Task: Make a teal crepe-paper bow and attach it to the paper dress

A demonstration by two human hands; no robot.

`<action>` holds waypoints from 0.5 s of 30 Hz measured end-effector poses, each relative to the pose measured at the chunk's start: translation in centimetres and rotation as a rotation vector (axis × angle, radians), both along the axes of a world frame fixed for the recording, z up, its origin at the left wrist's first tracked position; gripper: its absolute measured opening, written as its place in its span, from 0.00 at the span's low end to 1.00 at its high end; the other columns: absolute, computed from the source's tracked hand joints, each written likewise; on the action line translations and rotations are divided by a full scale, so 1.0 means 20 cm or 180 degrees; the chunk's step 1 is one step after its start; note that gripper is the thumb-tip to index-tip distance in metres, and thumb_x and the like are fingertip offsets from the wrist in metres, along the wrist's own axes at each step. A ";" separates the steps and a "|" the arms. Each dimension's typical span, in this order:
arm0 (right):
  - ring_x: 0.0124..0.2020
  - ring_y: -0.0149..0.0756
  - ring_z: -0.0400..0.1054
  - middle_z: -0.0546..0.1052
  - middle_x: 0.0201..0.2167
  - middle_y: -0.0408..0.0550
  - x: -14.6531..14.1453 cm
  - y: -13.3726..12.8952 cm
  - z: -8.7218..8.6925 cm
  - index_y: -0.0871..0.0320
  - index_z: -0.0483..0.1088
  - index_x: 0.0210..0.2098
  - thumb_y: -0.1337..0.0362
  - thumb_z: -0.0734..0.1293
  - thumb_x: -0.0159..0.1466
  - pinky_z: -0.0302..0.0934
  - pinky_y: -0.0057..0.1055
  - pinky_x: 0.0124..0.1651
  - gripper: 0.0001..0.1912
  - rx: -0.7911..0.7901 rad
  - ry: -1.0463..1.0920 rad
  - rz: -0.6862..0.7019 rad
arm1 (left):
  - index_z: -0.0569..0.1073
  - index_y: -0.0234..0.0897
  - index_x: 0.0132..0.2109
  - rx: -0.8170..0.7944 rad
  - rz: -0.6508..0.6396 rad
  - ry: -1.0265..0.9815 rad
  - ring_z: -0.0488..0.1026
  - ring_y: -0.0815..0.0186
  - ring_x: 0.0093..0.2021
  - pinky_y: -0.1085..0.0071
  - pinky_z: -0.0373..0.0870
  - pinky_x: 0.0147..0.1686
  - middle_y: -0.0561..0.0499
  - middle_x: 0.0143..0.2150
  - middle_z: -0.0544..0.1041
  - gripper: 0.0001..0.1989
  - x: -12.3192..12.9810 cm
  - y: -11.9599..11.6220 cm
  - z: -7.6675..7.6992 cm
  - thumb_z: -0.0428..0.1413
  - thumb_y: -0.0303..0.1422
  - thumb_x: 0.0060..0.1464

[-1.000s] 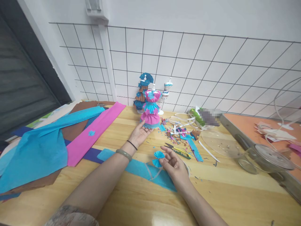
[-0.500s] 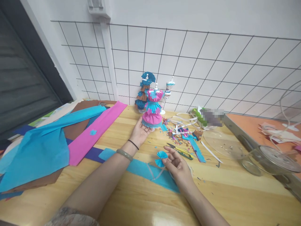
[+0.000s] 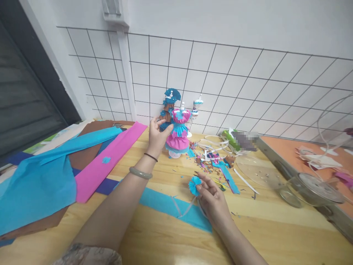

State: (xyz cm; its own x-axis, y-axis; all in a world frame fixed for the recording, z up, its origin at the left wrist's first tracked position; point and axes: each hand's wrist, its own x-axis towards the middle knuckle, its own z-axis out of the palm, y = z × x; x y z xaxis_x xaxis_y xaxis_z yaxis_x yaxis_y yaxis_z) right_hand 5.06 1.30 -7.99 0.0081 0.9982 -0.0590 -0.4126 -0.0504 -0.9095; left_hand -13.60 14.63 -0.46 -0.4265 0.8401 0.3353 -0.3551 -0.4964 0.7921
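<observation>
My left hand (image 3: 157, 139) is raised with its fingers apart, beside a small dress form (image 3: 178, 142) in a tiered pink and blue crepe paper dress. The thumb is close to the dress; whether it touches I cannot tell. My right hand (image 3: 215, 197) pinches a pleated blue paper rosette (image 3: 194, 185) above the table. Under it lies a blue crepe paper strip (image 3: 162, 198) with a thin pale ribbon on it. Behind the pink dress stands another form in a brown and dark blue paper dress (image 3: 172, 95), partly hidden.
A third small form (image 3: 197, 103) stands by the grid wall. Paper scraps (image 3: 211, 158) and yellow-handled snips (image 3: 220, 185) lie right of the dress. Crepe paper sheets (image 3: 41, 195) cover the left side. A clear round container (image 3: 317, 187) is at the right, by an orange tray (image 3: 278, 147).
My left hand has let go of the dress form's base and risen to the upper left. The rosette has turned in my right hand and looks rounder. The view has shifted slightly.
</observation>
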 end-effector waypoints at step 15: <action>0.32 0.33 0.69 0.75 0.32 0.45 0.00 0.03 -0.05 0.53 0.68 0.45 0.63 0.73 0.49 0.62 0.29 0.37 0.24 0.0055 -0.0075 -0.0041 | 0.56 0.46 0.61 0.0218 -0.0842 0.0478 0.66 0.61 0.52 0.69 0.64 0.50 0.47 0.53 0.68 0.47 0.07 0.08 0.03 0.61 0.14 0.33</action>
